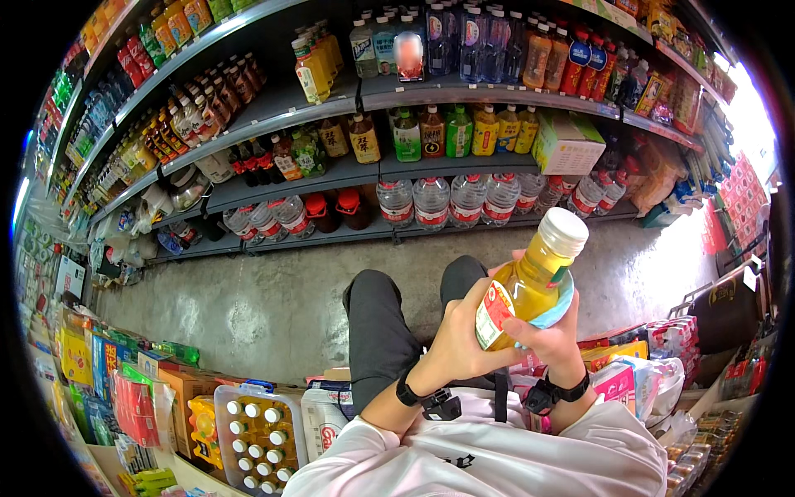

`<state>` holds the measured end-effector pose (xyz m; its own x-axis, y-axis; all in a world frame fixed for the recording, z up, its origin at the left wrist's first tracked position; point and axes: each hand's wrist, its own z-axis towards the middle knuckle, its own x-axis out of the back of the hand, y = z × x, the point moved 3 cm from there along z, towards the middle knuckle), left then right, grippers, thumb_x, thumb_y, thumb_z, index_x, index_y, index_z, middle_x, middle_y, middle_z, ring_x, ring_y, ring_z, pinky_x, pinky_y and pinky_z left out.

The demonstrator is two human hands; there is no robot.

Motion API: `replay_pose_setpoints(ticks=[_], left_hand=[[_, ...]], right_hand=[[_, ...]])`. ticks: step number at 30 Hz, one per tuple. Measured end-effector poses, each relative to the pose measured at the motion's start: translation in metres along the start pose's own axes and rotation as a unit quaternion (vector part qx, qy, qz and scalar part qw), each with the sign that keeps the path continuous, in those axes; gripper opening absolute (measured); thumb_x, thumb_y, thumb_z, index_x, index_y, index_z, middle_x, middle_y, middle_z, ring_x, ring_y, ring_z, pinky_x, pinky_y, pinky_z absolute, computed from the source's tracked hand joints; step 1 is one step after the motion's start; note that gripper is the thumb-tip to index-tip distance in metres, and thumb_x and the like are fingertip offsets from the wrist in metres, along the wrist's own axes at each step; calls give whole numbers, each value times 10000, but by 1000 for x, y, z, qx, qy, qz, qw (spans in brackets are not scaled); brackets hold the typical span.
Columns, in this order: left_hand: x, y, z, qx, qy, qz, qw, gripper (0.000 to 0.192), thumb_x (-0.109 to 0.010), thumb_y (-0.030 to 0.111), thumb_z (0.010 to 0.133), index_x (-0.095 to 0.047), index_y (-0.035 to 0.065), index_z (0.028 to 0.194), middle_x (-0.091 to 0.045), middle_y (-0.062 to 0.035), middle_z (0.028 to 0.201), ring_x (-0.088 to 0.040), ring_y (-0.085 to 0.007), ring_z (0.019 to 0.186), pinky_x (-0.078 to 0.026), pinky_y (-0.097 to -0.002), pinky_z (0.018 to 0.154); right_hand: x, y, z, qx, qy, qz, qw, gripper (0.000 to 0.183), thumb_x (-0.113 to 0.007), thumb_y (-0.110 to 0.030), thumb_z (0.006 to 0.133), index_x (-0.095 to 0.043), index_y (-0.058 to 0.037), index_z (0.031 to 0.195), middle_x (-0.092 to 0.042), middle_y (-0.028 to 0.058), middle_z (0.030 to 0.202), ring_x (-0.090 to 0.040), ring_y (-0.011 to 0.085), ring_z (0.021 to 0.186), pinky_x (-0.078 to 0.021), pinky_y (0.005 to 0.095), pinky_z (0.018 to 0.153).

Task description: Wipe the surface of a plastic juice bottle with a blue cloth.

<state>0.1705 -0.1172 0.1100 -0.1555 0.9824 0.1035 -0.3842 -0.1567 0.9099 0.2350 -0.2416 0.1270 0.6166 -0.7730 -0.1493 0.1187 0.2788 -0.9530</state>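
Observation:
A bottle of yellow liquid (pixel 528 279) with a white screw cap tilts up and to the right above my lap. My left hand (pixel 463 338) grips it around its lower left side, by a red and white label. On the other side, my right hand (pixel 549 345) presses a light blue cloth (pixel 559 307) against the bottle, its thumb lying across the lower front. Part of the cloth is hidden behind the bottle and my fingers. Similar yellow bottles (pixel 310 71) stand in a short row on the shelf ahead.
Store shelving (pixel 447 168) with drinks curves across the front, large water bottles (pixel 431 202) at its bottom. A carton (pixel 568 143) sticks out at the shelf edge. Beside me on the left stands a clear plastic bin (pixel 227 428) of white-capped bottles. Packaged goods crowd both sides of the concrete floor (pixel 261 310).

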Motion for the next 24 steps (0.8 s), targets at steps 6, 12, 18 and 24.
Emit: replay_pose_setpoints(ticks=[6, 12, 18, 24], left_hand=[[1, 1, 0, 6, -18, 9, 1000, 836, -823, 197, 620, -440, -50, 1321, -681, -211, 1049, -702, -319, 963, -536, -369, 844], [1, 0, 1, 6, -3, -8, 1000, 822, -826, 198, 619, -451, -49, 1307, -683, -212, 1037, -703, -321, 964, -537, -369, 840], [2, 1, 2, 14, -19, 4, 1000, 835, -822, 193, 617, -442, -47, 1322, -682, -212, 1029, -701, -320, 965, -534, -371, 841], [1, 0, 0, 9, -8, 11, 1000, 838, -822, 193, 613, -443, -52, 1319, -680, -209, 1022, -701, -315, 947, -532, -375, 837]], right_hand=[[-1, -2, 2, 4, -1, 12, 1000, 842, -871, -208, 679, -426, 28, 1354, -619, 184, 1188, -627, 209, 1053, -493, 355, 939], [2, 4, 0, 11, 2, -4, 1000, 846, -877, -224, 678, -431, 29, 1351, -622, 181, 1183, -626, 208, 1054, -492, 353, 940], [2, 2, 2, 13, 1, 5, 1000, 831, -872, -210, 682, -436, 26, 1350, -622, 178, 1184, -624, 207, 1058, -488, 352, 947], [0, 0, 1, 2, -3, 6, 1000, 823, -866, -194, 683, -437, 21, 1351, -622, 177, 1187, -621, 207, 1067, -487, 356, 954]])
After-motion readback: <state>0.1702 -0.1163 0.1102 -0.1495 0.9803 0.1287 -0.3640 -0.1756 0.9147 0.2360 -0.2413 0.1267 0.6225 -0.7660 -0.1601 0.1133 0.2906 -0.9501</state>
